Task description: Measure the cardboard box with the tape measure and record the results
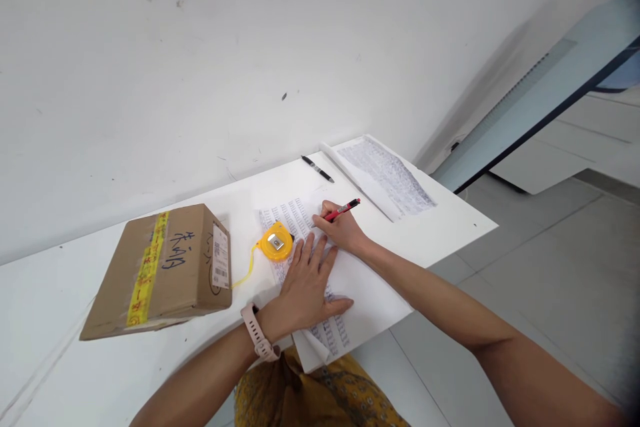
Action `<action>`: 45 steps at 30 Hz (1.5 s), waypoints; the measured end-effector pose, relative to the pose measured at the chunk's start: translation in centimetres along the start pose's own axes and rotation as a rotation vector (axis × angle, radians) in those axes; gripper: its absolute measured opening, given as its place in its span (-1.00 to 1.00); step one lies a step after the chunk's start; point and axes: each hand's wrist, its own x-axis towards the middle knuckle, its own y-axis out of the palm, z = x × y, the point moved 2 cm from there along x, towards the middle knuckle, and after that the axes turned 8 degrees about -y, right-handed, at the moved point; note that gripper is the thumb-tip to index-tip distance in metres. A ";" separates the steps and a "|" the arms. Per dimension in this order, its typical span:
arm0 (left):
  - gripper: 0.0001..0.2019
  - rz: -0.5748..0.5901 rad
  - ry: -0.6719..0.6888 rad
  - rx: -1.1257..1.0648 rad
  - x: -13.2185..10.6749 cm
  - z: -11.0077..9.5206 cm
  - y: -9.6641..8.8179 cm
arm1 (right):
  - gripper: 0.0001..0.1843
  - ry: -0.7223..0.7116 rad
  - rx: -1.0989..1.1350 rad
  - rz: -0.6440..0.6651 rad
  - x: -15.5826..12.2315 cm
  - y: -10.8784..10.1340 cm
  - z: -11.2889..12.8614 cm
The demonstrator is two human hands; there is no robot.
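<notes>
My left hand [306,283] lies flat with fingers spread on a printed sheet of paper [370,297], pressing it to the white table [60,293]. A pink watch sits on that wrist. My right hand [343,230] is closed round a red pen [342,211], with the pen's tip down on the same sheet's printed columns. A yellow tape measure [276,242] rests on the sheet just left of my fingers, its yellow loop trailing to the left.
A cardboard box [163,270] with yellow tape and handwriting stands at the left. A black pen [317,169] and a second stack of printed papers [385,177] lie at the far edge by the wall. The table's corner is at right, grey floor beyond.
</notes>
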 end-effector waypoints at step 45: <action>-0.05 -0.009 0.011 -0.012 0.0 0.0 -0.1 | -0.71 -0.009 -0.042 -0.030 0.1 0.0 -0.1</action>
